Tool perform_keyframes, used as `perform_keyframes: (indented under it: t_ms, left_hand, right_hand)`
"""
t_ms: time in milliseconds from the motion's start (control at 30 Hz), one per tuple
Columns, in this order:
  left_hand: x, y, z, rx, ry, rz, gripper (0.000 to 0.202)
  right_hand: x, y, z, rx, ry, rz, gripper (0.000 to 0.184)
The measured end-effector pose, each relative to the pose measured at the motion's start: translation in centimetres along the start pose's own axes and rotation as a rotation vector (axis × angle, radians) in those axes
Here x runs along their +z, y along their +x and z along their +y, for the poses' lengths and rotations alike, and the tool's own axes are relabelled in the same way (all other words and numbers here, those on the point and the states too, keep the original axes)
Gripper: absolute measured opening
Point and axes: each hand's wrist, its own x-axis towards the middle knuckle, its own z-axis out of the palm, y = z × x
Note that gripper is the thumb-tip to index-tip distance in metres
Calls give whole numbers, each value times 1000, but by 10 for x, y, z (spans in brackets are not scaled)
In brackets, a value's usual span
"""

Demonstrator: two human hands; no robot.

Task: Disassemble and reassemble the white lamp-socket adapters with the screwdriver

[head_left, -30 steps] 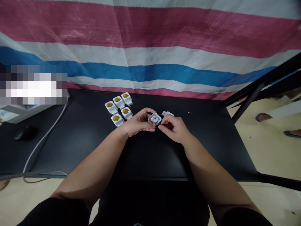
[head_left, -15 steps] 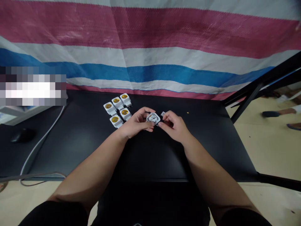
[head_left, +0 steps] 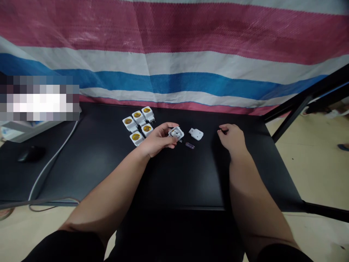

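My left hand [head_left: 156, 140] is closed around a white plastic lamp-socket housing [head_left: 176, 133], its hollow inside facing up and metal parts showing within. On the table just right of it lie a flat white cover [head_left: 196, 134] with small holes and a small purplish, shiny piece [head_left: 190, 145]. Farther right, my right hand [head_left: 233, 138] rests low over the table, thumb and forefinger brought close together; whatever is between them is too small or hidden to make out. Several white plug-in lamp sockets [head_left: 130, 124] with golden round insides stand left of my left hand.
A black mouse [head_left: 32, 154] and a grey cable [head_left: 51, 160] are on the left of the black table [head_left: 174, 182]. A white box-like object [head_left: 20, 133] sits behind them, partly blurred out. A striped sheet [head_left: 174, 62] hangs along the back; a black metal frame [head_left: 296, 111] stands right.
My right hand has let go of the white cover, leaving it on the table, and moved right to where a small brass-coloured piece lay. My left hand still holds the housing.
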Motion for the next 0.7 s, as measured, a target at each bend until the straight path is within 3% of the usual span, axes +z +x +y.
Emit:
perform_keyframes:
  t_ms: [133,433,700]
  left_hand:
    - [0,-1,1,-12,-19,-6,60]
    - [4,-2,5,-43,-14,33,59]
    - [2,0,2,-54,-16,22,52]
  right_hand:
    - [0,0,-5,48,-29,-46,19]
    - [-2,-2,-7,49,-38,-88,19]
    - [-2,-19,-25,-197,136,-274,14]
